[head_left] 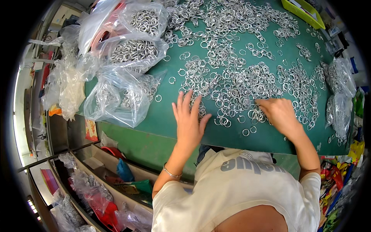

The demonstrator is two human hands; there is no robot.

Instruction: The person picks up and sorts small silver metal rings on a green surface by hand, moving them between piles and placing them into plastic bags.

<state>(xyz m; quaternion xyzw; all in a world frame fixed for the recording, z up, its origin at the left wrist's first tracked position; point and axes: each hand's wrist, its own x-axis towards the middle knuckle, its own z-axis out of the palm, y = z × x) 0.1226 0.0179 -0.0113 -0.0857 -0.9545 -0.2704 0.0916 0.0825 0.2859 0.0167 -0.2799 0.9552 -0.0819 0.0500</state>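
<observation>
ring sorting, mostly still to do

left hand lies flat, fingers spread, on the near edge of the loose metal rings on the green table. right hand is pinched narrow at rings near the pile's right side; cannot tell if one is held. several clear bags at the left already hold rings. judging by the big spread still loose across the table, most work remains.

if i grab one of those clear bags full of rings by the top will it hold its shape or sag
Probably sags: the clear bag is thin, crumpled film slumped over its metal rings. Likely heavy for its size, being packed with metal. The rings would probably shift and bunch at the bottom.
</observation>
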